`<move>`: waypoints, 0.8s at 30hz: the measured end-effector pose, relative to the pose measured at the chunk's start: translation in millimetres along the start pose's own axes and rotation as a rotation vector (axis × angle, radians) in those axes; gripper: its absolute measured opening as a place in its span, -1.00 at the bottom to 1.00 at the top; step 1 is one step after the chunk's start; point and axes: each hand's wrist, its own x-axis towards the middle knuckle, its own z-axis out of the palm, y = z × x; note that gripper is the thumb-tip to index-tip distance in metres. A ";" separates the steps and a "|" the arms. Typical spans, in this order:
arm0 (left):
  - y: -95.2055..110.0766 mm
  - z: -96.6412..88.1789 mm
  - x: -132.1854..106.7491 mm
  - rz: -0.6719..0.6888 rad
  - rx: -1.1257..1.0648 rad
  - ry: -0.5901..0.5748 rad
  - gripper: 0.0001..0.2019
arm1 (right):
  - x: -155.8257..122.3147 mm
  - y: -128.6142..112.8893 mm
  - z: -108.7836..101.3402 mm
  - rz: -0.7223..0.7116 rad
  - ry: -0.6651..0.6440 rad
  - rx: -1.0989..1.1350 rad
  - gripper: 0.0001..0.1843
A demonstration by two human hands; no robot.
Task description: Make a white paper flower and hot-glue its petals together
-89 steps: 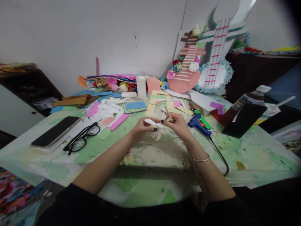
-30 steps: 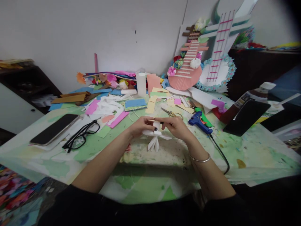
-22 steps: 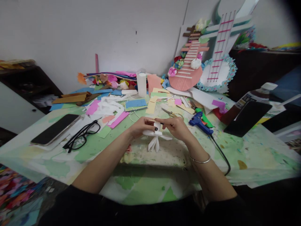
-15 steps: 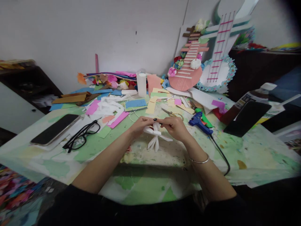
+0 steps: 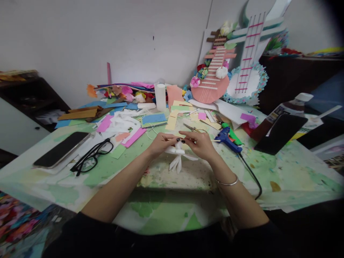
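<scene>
My left hand [image 5: 160, 143] and my right hand [image 5: 199, 144] meet over the middle of the paint-stained green table [image 5: 107, 168]. Both pinch a white paper flower piece [image 5: 177, 157] between them. Its cut petals hang down toward the table. A thin wooden stick [image 5: 174, 136] runs across the top of the flower, gripped by the fingertips of both hands. A bangle circles my right wrist.
A blue glue gun [image 5: 227, 138] with a black cord lies just right of my hands. Scissors [image 5: 192, 128] rest behind them. Black glasses [image 5: 91, 156] and a phone [image 5: 61, 148] lie at the left. Paper scraps, a white roll [image 5: 160, 96], paper guitars [image 5: 215, 84] and a bottle [image 5: 279, 116] crowd the back.
The stick went from upright in my right hand to lying across the flower, held by both hands. The white petals now hang down below my fingers.
</scene>
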 end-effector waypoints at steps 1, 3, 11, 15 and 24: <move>0.2 0.3 -0.1 0.000 0.013 0.015 -0.66 | 0.0 0.1 0.2 -0.006 0.007 -0.012 -0.68; -0.3 0.5 0.2 -0.001 0.040 0.036 -0.66 | 0.0 0.7 0.6 -0.037 0.020 -0.042 -0.77; -3.3 0.7 2.5 0.076 0.190 0.088 -0.71 | 1.7 5.0 4.4 -0.235 0.120 -0.152 -0.78; -2.9 0.9 2.8 0.090 0.202 0.096 -0.71 | 1.2 5.6 5.2 -0.244 0.138 -0.175 -0.76; 1.6 -2.9 1.6 0.068 0.143 0.046 -0.71 | 0.8 3.4 7.2 -0.265 0.132 -0.200 -0.77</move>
